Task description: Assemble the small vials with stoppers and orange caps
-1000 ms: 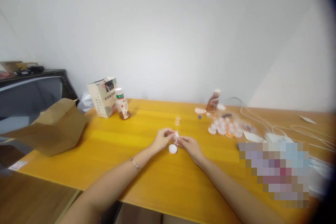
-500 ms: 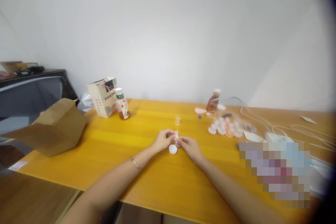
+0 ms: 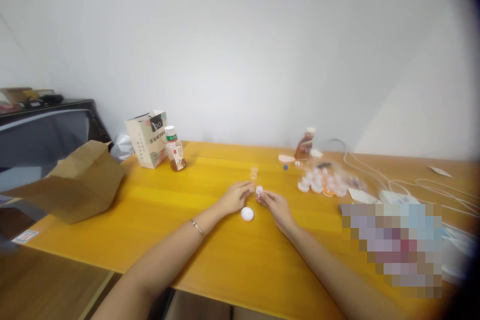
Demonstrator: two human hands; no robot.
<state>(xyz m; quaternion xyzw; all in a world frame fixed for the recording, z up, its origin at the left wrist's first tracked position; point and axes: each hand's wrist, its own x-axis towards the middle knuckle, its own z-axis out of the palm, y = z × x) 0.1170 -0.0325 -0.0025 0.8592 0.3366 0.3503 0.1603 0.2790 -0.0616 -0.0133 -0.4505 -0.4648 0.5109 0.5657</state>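
Observation:
My right hand (image 3: pixel 275 207) pinches a small white piece with reddish marks (image 3: pixel 259 191) between thumb and fingers. Close beside it, my left hand (image 3: pixel 236 197) is closed at the fingertips on another small pale piece with dark-red marks (image 3: pixel 251 190). A narrow gap separates the two pieces, and their kind is too small to make out. Just below the hands, a round white lid-like disc (image 3: pixel 247 214) lies on the wooden table (image 3: pixel 210 265). Beyond my fingertips stands a small clear cup-like container (image 3: pixel 254 172).
A paper bag (image 3: pixel 148 142) and a labelled bottle (image 3: pixel 175 149) stand at the back left; a brown paper bag (image 3: pixel 82 180) lies nearer. To the right are a brown bottle (image 3: pixel 304 145), several white-and-orange plastic pieces (image 3: pixel 322 184) and white cables (image 3: pixel 369 172).
The hands have drawn slightly apart. What looked like one patterned bit between both hands now shows as two pieces, one at each hand. The white disc stays put.

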